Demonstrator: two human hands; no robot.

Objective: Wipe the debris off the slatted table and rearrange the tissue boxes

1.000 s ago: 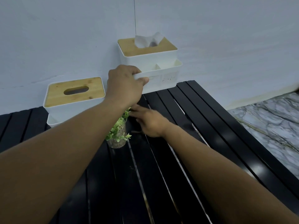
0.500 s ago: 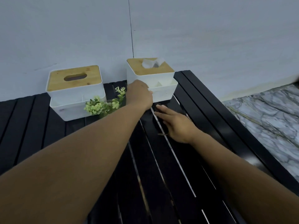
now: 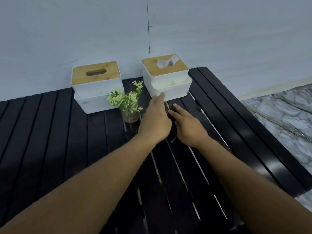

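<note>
At the back of the black slatted surface [image 3: 50, 141], against the pale wall [image 3: 219, 31], two white plastic tissue boxes with light wooden lids stood side by side and apart. The left tissue box [image 3: 97, 86] had an empty oval slot in its lid. The right tissue box [image 3: 166, 76] had a white tissue [image 3: 167, 62] sticking up from its lid, and open compartments showed along its front edge. Between the two boxes and a little nearer the camera stood a small glass jar [image 3: 130, 114] holding a sprig of green artificial leaves [image 3: 125, 98]; the leaves overlapped the front right corner of the left box in the picture.

In the head view, both bare forearms reached forward from the bottom of the frame. The left hand [image 3: 156, 120] was stretched out with fingers loosely extended and gripped nothing; its fingertips [image 3: 162, 96] were at the lower front edge of the right box, though whether they actually touched it could not be told. The right hand [image 3: 186, 125] lay flat and open, palm down, on the slats just in front of that same box, close beside the left hand, fingers pointing toward the box. A small thin brownish bit of debris [image 3: 173, 139] lay on the slat at the heel of the right hand. To the right, past the surface's edge, grey marbled floor [image 3: 278, 115] showed.
</note>
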